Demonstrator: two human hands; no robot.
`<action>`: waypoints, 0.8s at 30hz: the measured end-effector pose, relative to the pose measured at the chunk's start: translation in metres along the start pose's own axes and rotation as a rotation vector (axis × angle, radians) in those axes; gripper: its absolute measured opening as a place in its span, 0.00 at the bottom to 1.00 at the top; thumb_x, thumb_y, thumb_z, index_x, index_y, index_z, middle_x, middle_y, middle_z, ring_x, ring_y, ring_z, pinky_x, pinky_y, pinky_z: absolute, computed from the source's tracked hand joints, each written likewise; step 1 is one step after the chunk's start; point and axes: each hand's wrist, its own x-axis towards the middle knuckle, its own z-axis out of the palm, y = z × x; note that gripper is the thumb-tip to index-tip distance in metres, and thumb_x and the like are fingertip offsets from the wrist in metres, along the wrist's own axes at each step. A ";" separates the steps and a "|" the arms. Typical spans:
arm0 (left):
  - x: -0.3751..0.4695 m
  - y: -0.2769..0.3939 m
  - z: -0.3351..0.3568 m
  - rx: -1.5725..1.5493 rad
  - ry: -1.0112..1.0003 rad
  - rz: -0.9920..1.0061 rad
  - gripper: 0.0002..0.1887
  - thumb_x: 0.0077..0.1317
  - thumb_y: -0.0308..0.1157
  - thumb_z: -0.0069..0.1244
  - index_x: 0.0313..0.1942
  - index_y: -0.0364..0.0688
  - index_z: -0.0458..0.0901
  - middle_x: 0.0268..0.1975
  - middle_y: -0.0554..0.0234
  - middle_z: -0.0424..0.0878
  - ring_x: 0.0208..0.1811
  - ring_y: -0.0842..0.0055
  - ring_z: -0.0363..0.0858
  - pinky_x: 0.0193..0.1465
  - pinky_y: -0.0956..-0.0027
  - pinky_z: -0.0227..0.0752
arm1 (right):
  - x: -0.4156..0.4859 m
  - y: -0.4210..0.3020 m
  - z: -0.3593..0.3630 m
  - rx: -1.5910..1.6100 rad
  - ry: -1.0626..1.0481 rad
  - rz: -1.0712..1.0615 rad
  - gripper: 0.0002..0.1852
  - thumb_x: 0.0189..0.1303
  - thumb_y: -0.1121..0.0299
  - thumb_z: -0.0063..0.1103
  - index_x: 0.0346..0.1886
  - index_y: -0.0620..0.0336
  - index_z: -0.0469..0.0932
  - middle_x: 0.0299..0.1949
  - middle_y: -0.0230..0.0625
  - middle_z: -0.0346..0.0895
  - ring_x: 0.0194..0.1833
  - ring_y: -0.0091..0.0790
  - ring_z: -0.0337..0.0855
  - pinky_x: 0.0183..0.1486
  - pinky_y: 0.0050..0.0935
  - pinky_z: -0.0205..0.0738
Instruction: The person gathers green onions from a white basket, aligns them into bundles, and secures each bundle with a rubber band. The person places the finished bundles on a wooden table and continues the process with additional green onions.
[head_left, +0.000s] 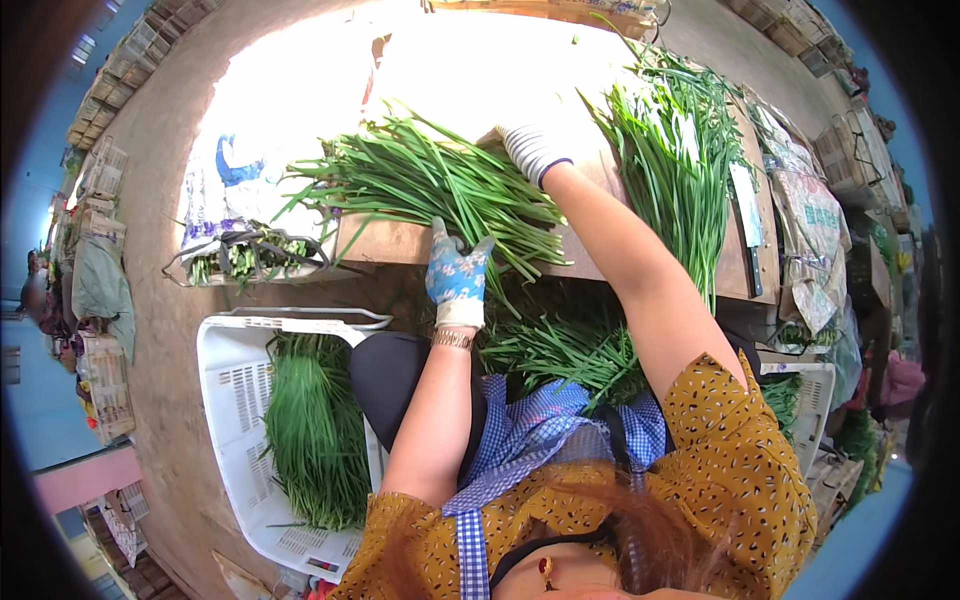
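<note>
A loose bunch of long green leafy stalks, like garlic chives (450, 184), lies across the wooden table in front of me. My left hand (459, 262), in a blue floral glove, is at the bunch's near edge, thumb and fingers spread against the stalks; whether it grips any is unclear. My right hand (529, 150), in a striped glove, reaches over the bunch's far right side, its fingertips washed out by glare. A larger pile of the same greens (667, 157) lies to the right. Beside it rests a cleaver (746, 202) with a black handle.
A white plastic crate (232, 420) holding greens (315, 435) stands at my left. More greens (570, 356) lie over my lap, below the table edge. Wrapped bundles sit at the left (255, 255) and right (806, 210). Another white crate (814, 405) is at the right.
</note>
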 end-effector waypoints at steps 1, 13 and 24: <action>-0.003 0.010 -0.003 0.030 0.014 0.025 0.47 0.46 0.49 0.63 0.63 0.36 0.60 0.38 0.54 0.81 0.39 0.65 0.80 0.42 0.64 0.72 | -0.006 0.009 0.012 0.004 -0.063 0.034 0.16 0.60 0.62 0.44 0.44 0.59 0.77 0.43 0.47 0.78 0.46 0.46 0.77 0.51 0.41 0.68; 0.009 -0.003 0.007 -0.972 -0.055 -0.430 0.32 0.61 0.29 0.50 0.65 0.38 0.56 0.33 0.61 0.78 0.20 0.81 0.75 0.18 0.76 0.70 | -0.208 -0.018 -0.132 0.638 -0.007 0.170 0.19 0.56 0.81 0.56 0.52 0.53 0.76 0.27 0.26 0.78 0.24 0.17 0.71 0.27 0.16 0.70; 0.007 0.002 0.006 -0.903 -0.114 -0.367 0.37 0.61 0.30 0.53 0.67 0.36 0.51 0.32 0.65 0.75 0.21 0.83 0.72 0.23 0.76 0.68 | -0.364 0.009 -0.118 -0.082 -1.215 0.041 0.23 0.47 0.59 0.61 0.49 0.50 0.78 0.30 0.42 0.81 0.30 0.36 0.82 0.35 0.36 0.75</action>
